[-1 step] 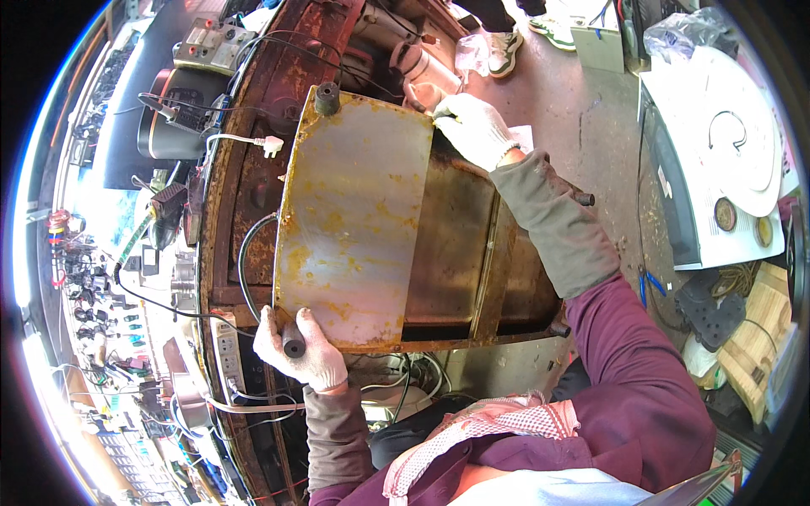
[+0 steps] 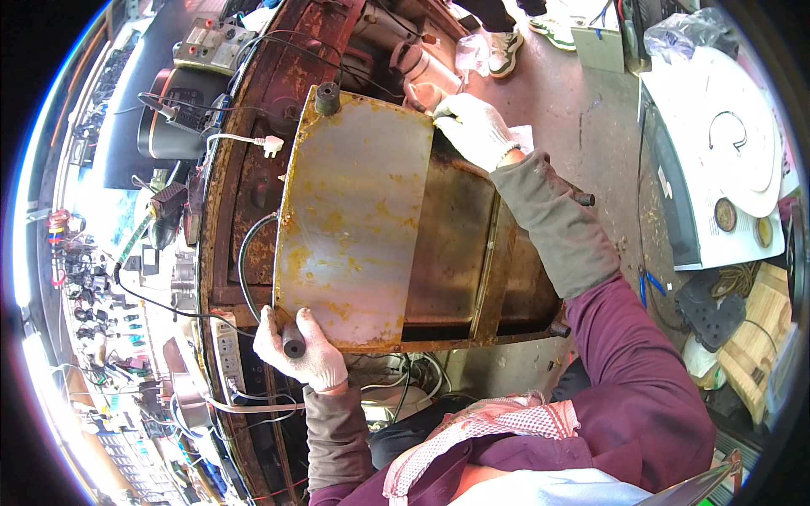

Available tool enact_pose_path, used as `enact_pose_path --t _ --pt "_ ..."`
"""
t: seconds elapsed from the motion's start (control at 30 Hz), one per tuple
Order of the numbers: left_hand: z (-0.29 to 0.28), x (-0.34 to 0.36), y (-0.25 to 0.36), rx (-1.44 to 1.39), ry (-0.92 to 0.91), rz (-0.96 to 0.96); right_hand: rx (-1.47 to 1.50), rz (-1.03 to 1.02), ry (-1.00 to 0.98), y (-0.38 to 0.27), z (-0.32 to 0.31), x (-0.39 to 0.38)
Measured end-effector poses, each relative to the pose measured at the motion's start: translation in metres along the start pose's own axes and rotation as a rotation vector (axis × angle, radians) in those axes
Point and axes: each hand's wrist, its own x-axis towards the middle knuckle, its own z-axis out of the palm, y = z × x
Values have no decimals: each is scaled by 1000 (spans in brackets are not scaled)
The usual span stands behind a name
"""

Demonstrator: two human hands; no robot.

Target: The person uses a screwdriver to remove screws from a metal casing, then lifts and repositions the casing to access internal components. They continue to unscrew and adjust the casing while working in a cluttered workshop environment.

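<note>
A boxy metal appliance (image 2: 456, 232) lies with its footed underside up, its frame rusty and yellow-stained. A grey metal panel (image 2: 350, 223) covers its left part; the right part is open, crossed by a rusty bar. My left hand (image 2: 299, 350), in a white knit glove, closes round the dark cylindrical foot (image 2: 293, 344) at the near left corner. Another such foot (image 2: 326, 99) stands at the far left corner. Reaching across, my right hand (image 2: 474, 129), also gloved, pinches the panel's far right corner; its fingertips are partly hidden. A dark cable leaves the appliance's left side.
On the left, a worn bench (image 2: 253, 194) carries a white plug (image 2: 270, 147), a power strip (image 2: 228, 350) and many tools and cables. Another person's shoes (image 2: 504, 55) are at the back. A white appliance (image 2: 717, 152) and a wooden board (image 2: 755, 337) are at the right.
</note>
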Motion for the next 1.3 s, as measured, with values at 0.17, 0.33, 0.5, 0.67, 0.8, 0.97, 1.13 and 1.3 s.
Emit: enact_pose_path --t 0.17,0.33,0.5,0.67,0.8,0.97,1.13,1.3 --pt "0 0 2 -29 -9 0 -6 3 24 -2 0 -1" --pt "1 1 3 -37 -8 -2 -11 3 82 -9 5 -4" --pt "2 1 4 -70 3 -7 -25 -57 105 -10 6 -6" --pt "1 1 2 -41 3 5 69 28 11 -4 2 -5" --pt "0 1 0 -11 -4 22 15 -7 30 3 4 -5" --pt "2 1 5 -61 22 -1 -23 -12 -4 5 4 -3" --pt "2 1 9 -52 33 -18 175 310 -111 -4 0 4" --pt "0 3 7 7 20 4 129 289 -78 -1 1 6"
